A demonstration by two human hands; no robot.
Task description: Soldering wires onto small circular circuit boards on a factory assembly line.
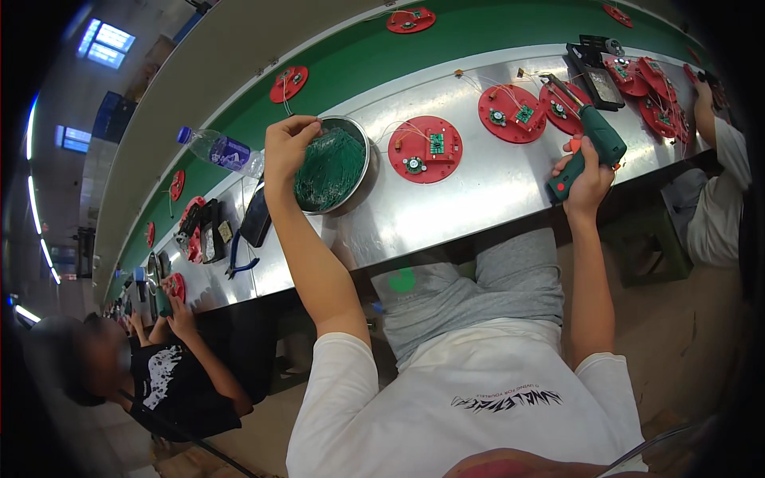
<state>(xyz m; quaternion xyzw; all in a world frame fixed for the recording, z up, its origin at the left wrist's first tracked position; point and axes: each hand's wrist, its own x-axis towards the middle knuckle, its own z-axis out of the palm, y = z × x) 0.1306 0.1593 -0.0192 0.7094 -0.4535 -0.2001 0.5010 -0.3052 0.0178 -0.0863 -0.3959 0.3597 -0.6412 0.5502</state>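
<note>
My left hand (290, 151) is at the left rim of a round metal bowl (367, 163), thumb and fingertips pinched together. What they hold, if anything, is too small to make out. Thin green wires (331, 169) fill the bowl in a heap. In my right hand (587, 177) is a green pistol-shaped soldering gun (603, 137) with an orange trigger, its thin metal tip pointing up and left. Between my hands a red disc (425, 167) lies flat on the bench, carrying a small green circuit board (437, 144) and a round part. Another red disc (498, 131) with loose white wires lies near the gun.
On the metal bench (414, 227), a plastic bottle (219, 150), a black phone-like object (256, 217) and blue-handled pliers (241, 264) lie left. A black tray (596, 76) and stacked red discs (657, 92) are right. A green belt (478, 33) runs behind; co-workers sit both sides.
</note>
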